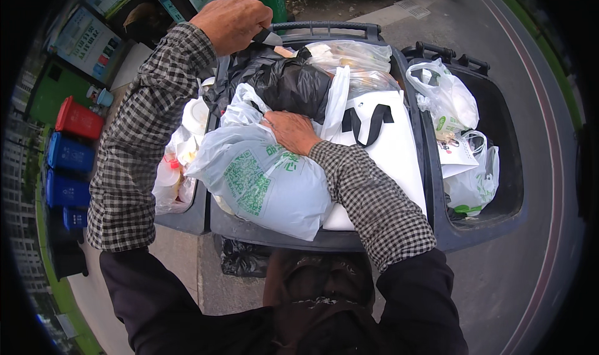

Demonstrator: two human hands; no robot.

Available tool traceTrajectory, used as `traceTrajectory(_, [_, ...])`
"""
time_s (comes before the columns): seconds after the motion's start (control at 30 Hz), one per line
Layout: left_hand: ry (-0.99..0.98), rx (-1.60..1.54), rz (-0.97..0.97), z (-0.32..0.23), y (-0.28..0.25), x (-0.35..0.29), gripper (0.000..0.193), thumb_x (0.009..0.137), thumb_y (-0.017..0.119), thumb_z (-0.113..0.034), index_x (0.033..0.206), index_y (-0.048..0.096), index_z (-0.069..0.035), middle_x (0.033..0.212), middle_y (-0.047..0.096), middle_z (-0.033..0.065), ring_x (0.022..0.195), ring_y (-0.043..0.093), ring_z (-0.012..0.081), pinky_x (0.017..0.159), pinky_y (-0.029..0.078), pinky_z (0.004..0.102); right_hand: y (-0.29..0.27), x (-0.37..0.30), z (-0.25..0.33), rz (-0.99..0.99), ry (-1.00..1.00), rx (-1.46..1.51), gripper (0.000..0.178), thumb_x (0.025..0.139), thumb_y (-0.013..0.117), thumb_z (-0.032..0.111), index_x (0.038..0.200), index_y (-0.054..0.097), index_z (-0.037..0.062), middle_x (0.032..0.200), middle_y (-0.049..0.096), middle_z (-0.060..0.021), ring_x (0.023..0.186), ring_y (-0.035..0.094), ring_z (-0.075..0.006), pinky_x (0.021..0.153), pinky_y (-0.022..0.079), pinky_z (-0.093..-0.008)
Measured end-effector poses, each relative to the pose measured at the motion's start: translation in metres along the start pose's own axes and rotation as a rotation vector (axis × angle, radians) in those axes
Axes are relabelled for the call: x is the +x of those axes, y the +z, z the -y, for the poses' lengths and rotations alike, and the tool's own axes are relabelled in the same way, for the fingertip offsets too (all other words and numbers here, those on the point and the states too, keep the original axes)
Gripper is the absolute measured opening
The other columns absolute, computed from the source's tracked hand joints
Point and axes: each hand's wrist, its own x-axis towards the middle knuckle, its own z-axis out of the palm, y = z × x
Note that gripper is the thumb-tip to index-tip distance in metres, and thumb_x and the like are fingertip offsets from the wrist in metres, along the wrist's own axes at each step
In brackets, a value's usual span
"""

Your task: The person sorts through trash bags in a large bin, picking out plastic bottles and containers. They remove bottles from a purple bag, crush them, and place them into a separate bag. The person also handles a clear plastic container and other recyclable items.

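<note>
In the head view, you stand before a dark wheeled bin [299,241], filled up to its rim with bagged waste. The thing under your work, a white plastic bag [265,183] with green print, lies at the near left part of this bin, its full body toward you and its gathered top away from you. It is wide and rounded, so I cannot tell a clear long axis.

Your right hand [290,133] is the nearer one: it lies on the upper part of this bag, reaching in from the right. Its fingertips go among the folds, so I cannot tell if it grasps the plastic or only presses it.

Your left hand [232,23] is well apart, over the far left corner of the bin. Its fingers are curled closed, seemingly around a dark piece with a grey end [269,38]; its kind is not clear to me.

Between the two hands lies a black bag [284,83], just beyond the right hand and on the near side of the left one. To the right of your right hand stands a white flat bag [390,158] with black handles.
</note>
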Motion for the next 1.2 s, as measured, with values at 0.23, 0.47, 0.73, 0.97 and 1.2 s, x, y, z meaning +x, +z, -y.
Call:
traceTrajectory(0.23, [0.17,-0.036,0.155,-0.074,0.133,0.004,0.012,0.085,0.066,-0.005,0.096,0.069,-0.005,0.089,0.071,0.0161,0.092,0.071,0.0357,0.078,0.058,0.0453,-0.001,-0.003,0.009,-0.022,-0.08,-0.042,0.026,0.105,0.054,0.032,0.102,0.059,0.006,0.095,0.067,-0.0171,0.094,0.066,-0.0384,0.083,0.052,-0.0506])
traceTrajectory(0.47, [-0.021,-0.045,-0.066,-0.028,0.073,-0.027,0.018,0.091,0.063,-0.007,0.109,0.068,-0.006,0.095,0.073,0.0167,0.094,0.071,0.0371,0.079,0.057,0.0473,0.013,0.002,-0.007,0.001,-0.073,-0.045,0.028,0.105,0.053,0.033,0.109,0.059,0.006,0.1,0.067,-0.017,0.096,0.064,-0.0372,0.085,0.051,-0.0488])
traceTrajectory(0.73, [-0.289,-0.25,0.018,-0.01,-0.005,-0.205,0.012,0.092,0.064,-0.006,0.104,0.067,-0.002,0.089,0.07,0.0187,0.079,0.068,0.0363,0.071,0.053,0.0445,0.014,-0.003,-0.02,-0.027,-0.154,-0.105,0.02,0.103,0.054,0.025,0.11,0.054,0.007,0.103,0.065,-0.0167,0.097,0.062,-0.0376,0.085,0.05,-0.048])
traceTrajectory(0.97, [-0.518,-0.397,0.008,-0.07,0.078,-0.22,0.015,0.096,0.065,-0.015,0.104,0.068,-0.003,0.088,0.072,0.0197,0.086,0.071,0.0385,0.075,0.055,0.0468,0.02,0.002,-0.026,-0.095,-0.298,-0.072,0.027,0.095,0.06,0.019,0.119,0.053,0.0079,0.109,0.062,-0.0141,0.102,0.06,-0.0373,0.088,0.049,-0.0473])
traceTrajectory(1.2, [-0.537,-0.467,0.023,-0.097,0.01,-0.239,0.018,0.092,0.071,-0.016,0.106,0.066,-0.005,0.084,0.071,0.0149,0.079,0.071,0.0323,0.072,0.054,0.0427,0.019,0.0,-0.027,-0.063,-0.246,-0.062,0.026,0.097,0.06,0.024,0.118,0.055,0.0097,0.106,0.063,-0.0147,0.1,0.06,-0.0373,0.087,0.049,-0.0472])
